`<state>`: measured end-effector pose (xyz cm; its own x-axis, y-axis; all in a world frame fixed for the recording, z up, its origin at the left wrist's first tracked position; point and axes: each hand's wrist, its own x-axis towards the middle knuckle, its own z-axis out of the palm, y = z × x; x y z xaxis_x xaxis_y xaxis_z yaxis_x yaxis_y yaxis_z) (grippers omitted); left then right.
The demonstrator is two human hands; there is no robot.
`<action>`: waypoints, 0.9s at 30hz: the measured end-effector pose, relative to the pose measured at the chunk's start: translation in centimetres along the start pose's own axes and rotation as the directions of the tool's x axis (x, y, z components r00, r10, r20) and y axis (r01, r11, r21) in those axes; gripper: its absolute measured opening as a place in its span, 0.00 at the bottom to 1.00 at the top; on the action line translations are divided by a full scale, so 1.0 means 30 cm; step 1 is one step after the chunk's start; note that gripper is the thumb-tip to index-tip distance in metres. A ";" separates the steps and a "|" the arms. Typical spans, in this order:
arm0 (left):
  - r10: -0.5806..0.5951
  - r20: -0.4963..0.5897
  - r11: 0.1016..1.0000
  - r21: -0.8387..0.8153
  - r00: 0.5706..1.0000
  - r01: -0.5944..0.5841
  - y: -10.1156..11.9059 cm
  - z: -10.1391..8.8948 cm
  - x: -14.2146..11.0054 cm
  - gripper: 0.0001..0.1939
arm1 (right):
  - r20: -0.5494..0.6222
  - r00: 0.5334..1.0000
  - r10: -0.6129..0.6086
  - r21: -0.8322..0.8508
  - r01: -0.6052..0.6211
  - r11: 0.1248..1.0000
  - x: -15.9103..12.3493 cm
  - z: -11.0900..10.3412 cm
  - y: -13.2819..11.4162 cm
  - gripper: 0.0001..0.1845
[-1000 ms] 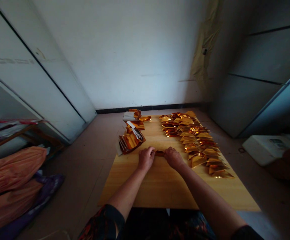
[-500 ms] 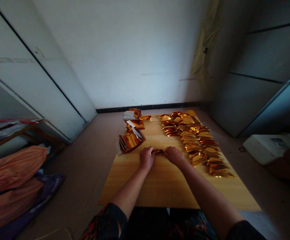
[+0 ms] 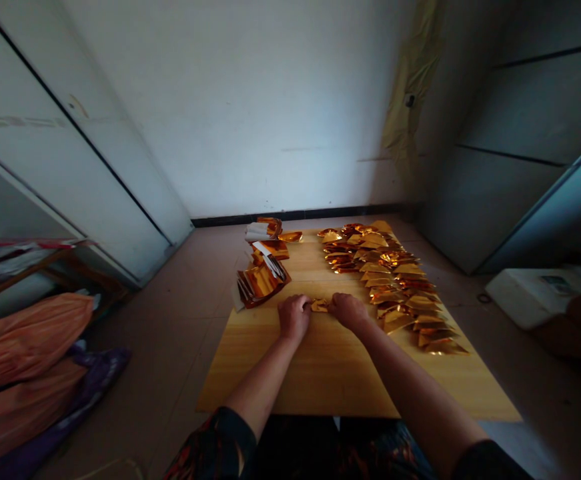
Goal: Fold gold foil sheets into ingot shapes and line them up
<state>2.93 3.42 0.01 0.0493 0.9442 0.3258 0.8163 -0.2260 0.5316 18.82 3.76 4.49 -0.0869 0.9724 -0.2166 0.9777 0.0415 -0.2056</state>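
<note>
A small piece of shiny gold foil paper (image 3: pixel 320 305) is held between my hands, just above or on the wooden board (image 3: pixel 330 373). My left hand (image 3: pixel 294 315) is closed on its left end, and my right hand (image 3: pixel 349 311) grips the right end. The fingertips hide both ends of the piece. Left of my left hand lies a fanned stack of gold foil sheets (image 3: pixel 263 281) with pale edges. To the right of my right hand, folded gold foil pieces (image 3: pixel 395 273) lie in overlapping rows.
Behind the near stack are more foil sheets (image 3: pixel 265 230) at the board's far left corner. Orange plastic bags (image 3: pixel 30 340) lie on the left. A white box (image 3: pixel 525 297) is on the floor at right. The wall (image 3: pixel 270 120) rises beyond the board.
The foil piece between my hands now shows a lighter, brighter face. Both hands stay in nearly the same place, still gripping its ends.
</note>
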 end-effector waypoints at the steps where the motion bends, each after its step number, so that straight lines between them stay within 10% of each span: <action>1: -0.002 0.007 1.000 0.000 1.000 0.002 0.001 -0.001 0.002 0.08 | 0.001 1.000 -0.001 0.001 0.001 1.000 0.001 0.002 0.001 0.16; 27: 0.080 0.105 0.986 0.137 0.991 -0.094 0.011 -0.006 0.002 0.12 | -0.040 0.999 0.000 0.017 0.001 1.000 -0.015 0.011 0.009 0.11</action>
<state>3.10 3.36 0.36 0.1746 0.9432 0.2828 0.8793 -0.2786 0.3864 19.06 3.27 4.22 -0.0790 0.9808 -0.1782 0.9742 0.0381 -0.2222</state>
